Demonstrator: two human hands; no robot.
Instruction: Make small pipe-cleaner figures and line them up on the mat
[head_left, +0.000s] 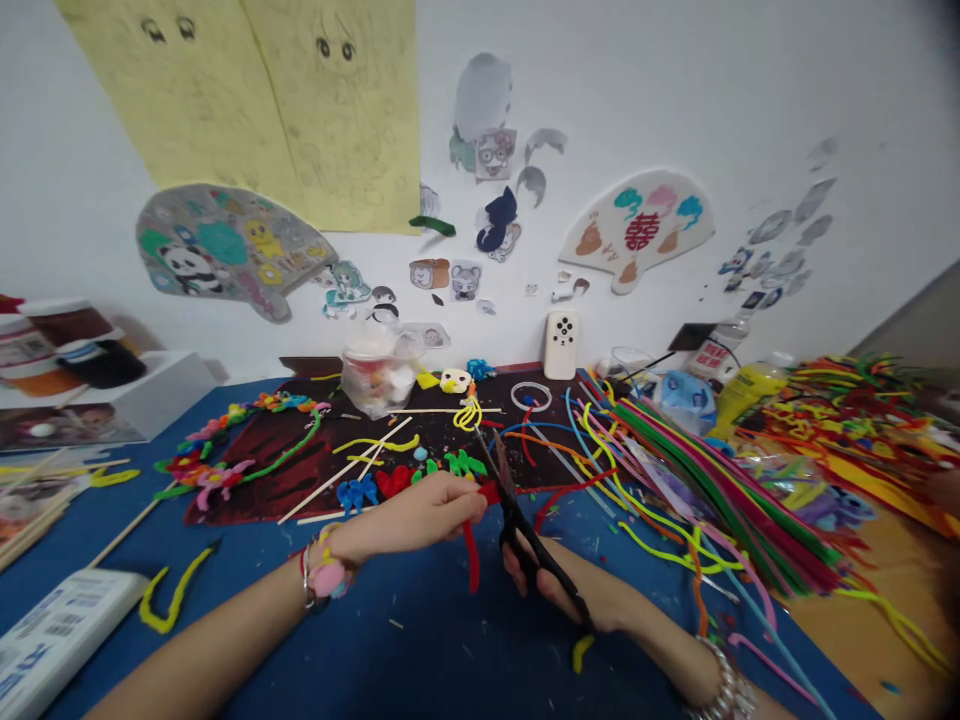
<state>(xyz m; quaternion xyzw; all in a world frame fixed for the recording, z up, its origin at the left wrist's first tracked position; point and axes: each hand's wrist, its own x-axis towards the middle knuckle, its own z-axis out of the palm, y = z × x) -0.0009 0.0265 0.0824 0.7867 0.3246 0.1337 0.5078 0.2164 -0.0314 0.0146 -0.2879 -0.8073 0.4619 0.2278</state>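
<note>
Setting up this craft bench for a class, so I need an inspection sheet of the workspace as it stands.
Surface: blue table covering under a dark red patterned mat, with small snippets scattered on the blue.
Job's things: soft red pipe cleaner against the blades of black-handled steel scissors.
Clutter: long bundle of green and red pipe cleaners, bent yellow pipe cleaner, thin wooden sticks, clear plastic container.
Hands: left hand holds the pipe cleaner; right hand holds the scissors.
Cables: nothing seen.
Surroundings: white wall bearing yellow paper sheets and a panda-decorated fan-shaped cut-out.
</note>
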